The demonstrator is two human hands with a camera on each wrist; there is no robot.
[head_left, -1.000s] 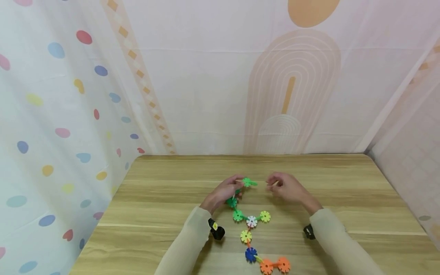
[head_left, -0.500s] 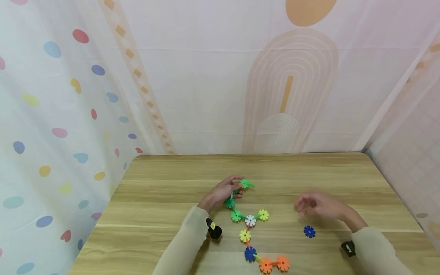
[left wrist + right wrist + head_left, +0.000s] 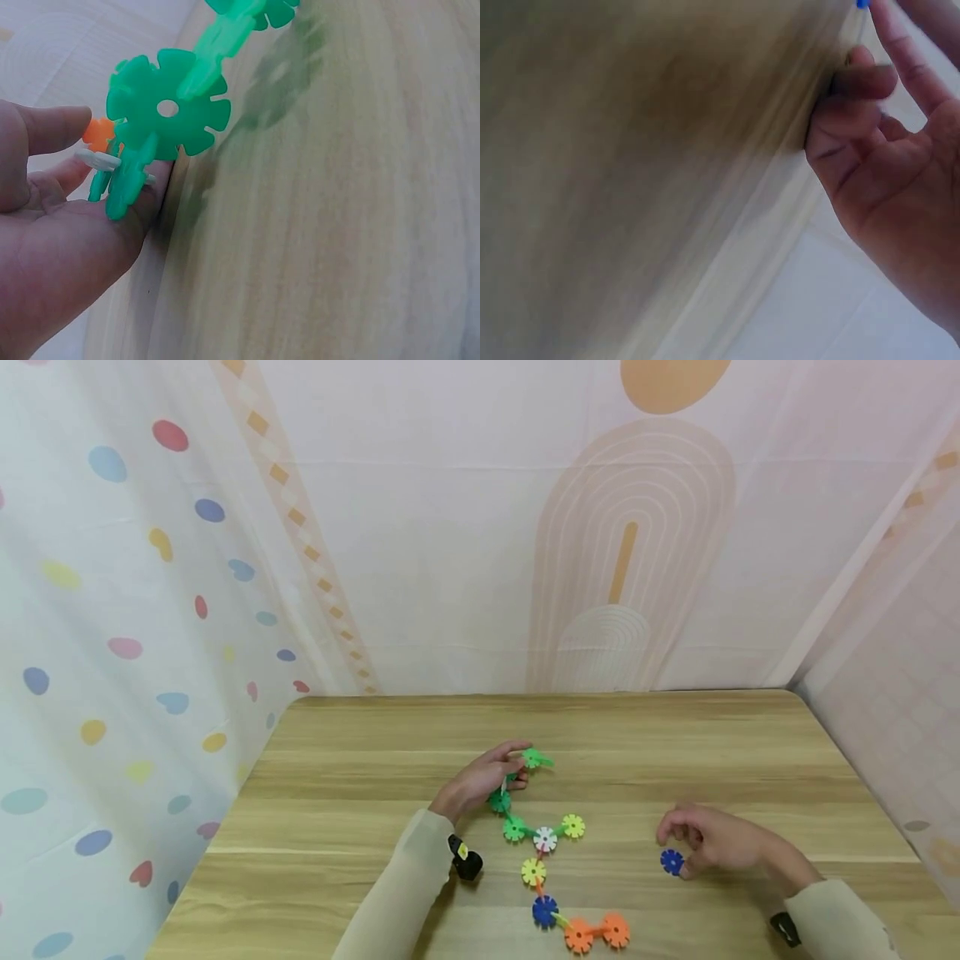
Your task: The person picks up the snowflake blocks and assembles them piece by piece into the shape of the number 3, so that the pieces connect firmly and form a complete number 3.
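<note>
Disc [image 3: 672, 861], blue, lies flat at my right hand's [image 3: 720, 843] curled fingers, touching, grip unconfirmed; left hand [image 3: 480, 781] pinches chain [image 3: 543, 841].

The light wooden table [image 3: 360, 827] has bare wood at the back & far left, so a hand can slide there. In the middle, a chain of coloured plastic flower discs [image 3: 545, 841] blocks the way. A loose blue plastic flower disc [image 3: 672, 861] lies right of it, w/ a bare strip between. Patterned cloth walls [image 3: 150, 610] close 3 sides.
</note>
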